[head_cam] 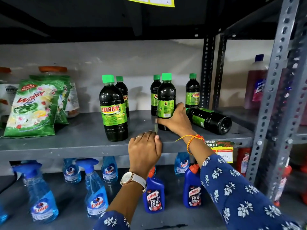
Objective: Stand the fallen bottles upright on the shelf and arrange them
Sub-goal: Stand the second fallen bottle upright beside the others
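Note:
Several dark bottles with green caps and green labels stand on the grey shelf (74, 140). My right hand (176, 120) grips the lower part of one upright bottle (166, 97) at mid shelf. Just right of it, a fallen bottle (211, 119) lies on its side with its base toward me. A larger upright bottle (113, 110) stands to the left at the front. Three more upright bottles (192, 92) stand toward the back. My left hand (144, 150) rests on the shelf's front edge, fingers curled over it, holding no bottle.
Green detergent bags (34, 105) lean at the shelf's left. A perforated steel post (274, 97) stands at the right, with a purple bottle (255, 83) behind it. Blue spray bottles (96, 193) and blue toilet-cleaner bottles (154, 195) fill the shelf below.

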